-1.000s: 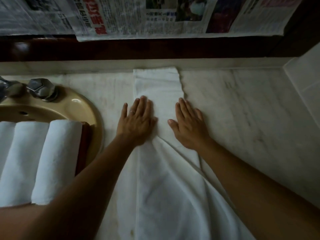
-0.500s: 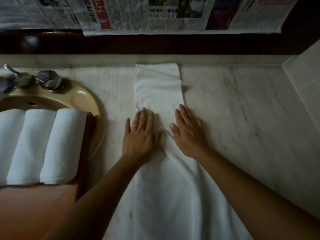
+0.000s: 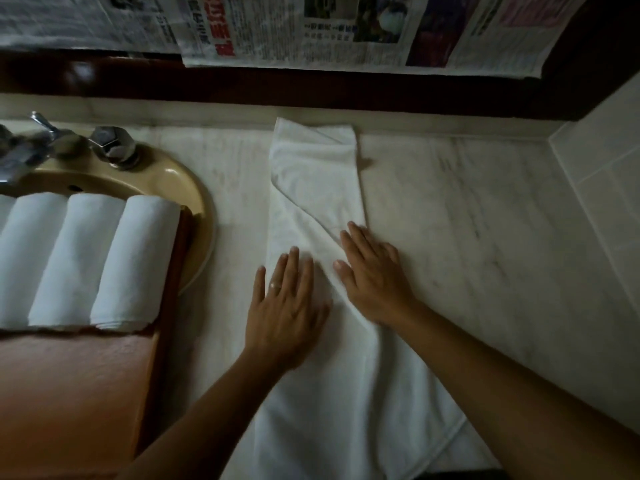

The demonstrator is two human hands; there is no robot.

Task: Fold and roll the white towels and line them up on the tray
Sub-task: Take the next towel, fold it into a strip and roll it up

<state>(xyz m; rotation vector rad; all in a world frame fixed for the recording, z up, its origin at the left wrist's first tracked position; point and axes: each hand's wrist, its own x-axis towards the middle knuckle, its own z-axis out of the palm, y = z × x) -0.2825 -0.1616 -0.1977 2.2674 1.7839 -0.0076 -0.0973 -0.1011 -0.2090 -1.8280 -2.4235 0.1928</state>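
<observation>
A: What surface and room appear here?

B: A pale veined marble countertop [image 3: 467, 237] that meets a dark wooden ledge [image 3: 311, 88] at the back and a tiled wall [image 3: 609, 161] at the right. A tan oval washbasin [image 3: 187, 188] with chrome taps [image 3: 110, 145] is set into the counter at the left. Lighting is dim.

A: Where are the task items?

B: A white towel [image 3: 318, 174], folded into a long strip, lies on the counter from the back ledge toward the viewer. A diagonal fold edge crosses it. The left hand [image 3: 285, 306] lies flat on the towel with straight fingers; a ring shows on one finger. The right hand [image 3: 372, 278] also lies flat, fingers extended, on the towel's right side just beside the diagonal fold. Neither hand grips anything. Three rolled towels [image 3: 83, 258] lie side by side, touching, on an orange-brown tray [image 3: 69, 393] that rests over the basin.

A: What is cut off or unclear?

B: A possible fourth roll and the tray's left part are cropped by the frame edge. The towel's near end runs out of view. The spout is blurred.

A: Any legible writing?

B: Newspaper sheets [image 3: 346, 29] hang above the ledge. Red headline characters and small columns are visible but too blurred to read.
</observation>
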